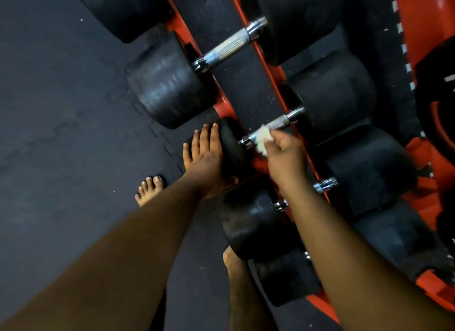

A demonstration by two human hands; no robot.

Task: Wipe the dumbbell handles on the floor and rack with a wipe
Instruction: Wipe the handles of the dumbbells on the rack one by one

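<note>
Black dumbbells with knurled steel handles lie across an orange rack [222,106]. My right hand [286,158] pinches a crumpled white wipe [263,140] and presses it against the near part of one steel handle [279,122]. My left hand [205,156] lies flat, fingers spread, on that dumbbell's near black head [231,143]. Another dumbbell handle [229,45] sits bare higher up the rack. A third handle [325,185] is partly hidden behind my right forearm.
Dark interlocking rubber floor mats [61,133] fill the left side. My bare feet [150,190] stand on them close to the rack. Large black dumbbell heads [167,84] line both rack edges. More orange frame and a black plate [438,114] lie at the right.
</note>
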